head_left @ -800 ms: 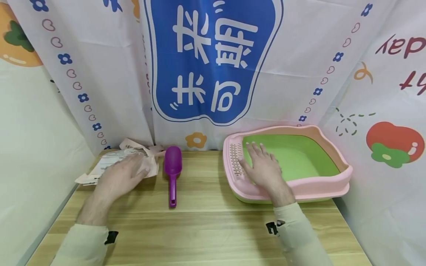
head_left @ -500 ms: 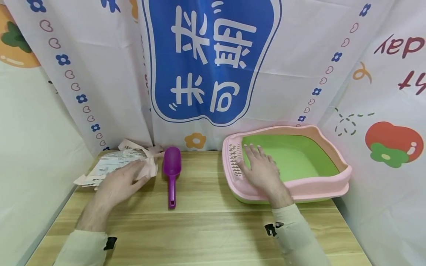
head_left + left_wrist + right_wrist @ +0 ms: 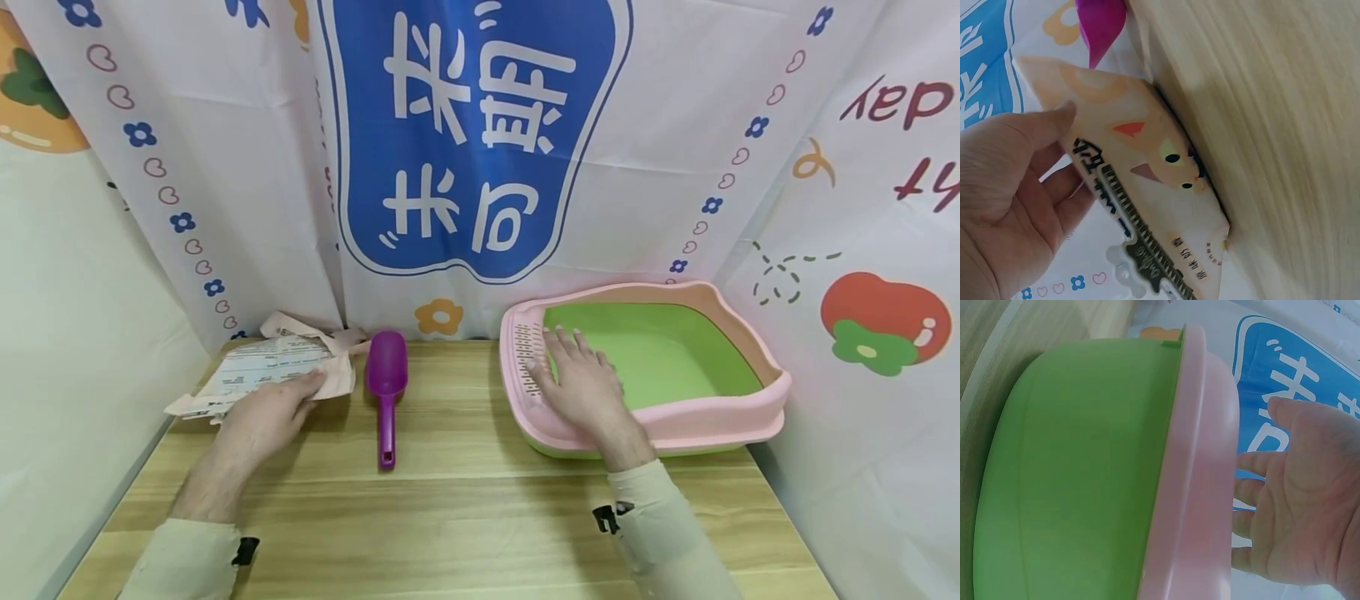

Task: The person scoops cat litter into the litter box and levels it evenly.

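Head view, near to far: one wooden table. One left hand, thumb and fingers now pinching the near side of a printed bag, where they were spread a moment ago — by judgement, a hold just gained, readying the bag for handling. Bag located at the table's far left. One right hand, fingers straight and parted, little moved over a pink-and-green tray at right; contact cannot be told. One purple scoop, untouched, between bag and tray. Behind all — printed cloth.
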Tool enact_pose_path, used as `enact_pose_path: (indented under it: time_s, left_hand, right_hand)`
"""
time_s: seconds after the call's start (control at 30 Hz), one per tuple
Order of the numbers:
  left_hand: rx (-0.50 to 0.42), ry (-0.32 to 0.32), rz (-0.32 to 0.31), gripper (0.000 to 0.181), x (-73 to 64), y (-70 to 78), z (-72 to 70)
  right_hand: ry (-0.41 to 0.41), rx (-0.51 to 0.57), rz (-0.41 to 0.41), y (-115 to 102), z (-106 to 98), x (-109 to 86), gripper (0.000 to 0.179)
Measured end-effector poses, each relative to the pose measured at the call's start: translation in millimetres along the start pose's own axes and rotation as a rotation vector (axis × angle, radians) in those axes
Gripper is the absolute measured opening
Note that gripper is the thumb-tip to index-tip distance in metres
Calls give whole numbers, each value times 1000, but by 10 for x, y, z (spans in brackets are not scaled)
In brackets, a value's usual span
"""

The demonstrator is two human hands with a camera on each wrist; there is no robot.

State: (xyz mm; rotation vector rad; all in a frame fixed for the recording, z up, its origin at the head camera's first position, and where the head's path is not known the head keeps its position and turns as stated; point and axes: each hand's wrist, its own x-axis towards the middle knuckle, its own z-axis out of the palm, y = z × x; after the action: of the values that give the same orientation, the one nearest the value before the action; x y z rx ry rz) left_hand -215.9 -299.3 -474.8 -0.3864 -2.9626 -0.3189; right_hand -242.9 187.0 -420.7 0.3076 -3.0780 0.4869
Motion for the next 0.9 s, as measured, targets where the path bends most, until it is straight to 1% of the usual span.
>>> enact_pose_path:
  time_s: [0.13,0.3,0.43,0.63,0.9]
  left_hand:
    - [19,30,-5,43,41,12,28]
    - [42,42,-28,49,76,18,57]
    - [49,44,-37,50,86,15,60]
    - [54,68,-23,47,102,34,68]
    - [31,102,-1,48,121,106,99]
  right_hand:
    - [-3,3,-6,-20,3,2,78]
    - [-17,-7,-6,-46,13,3,79]
    - [-20,-13,-9,-63,34,-3,80]
    - [-9,-3,-27,-113,82,-5,80]
    - [9,-9,-60,-198,131,-5,78]
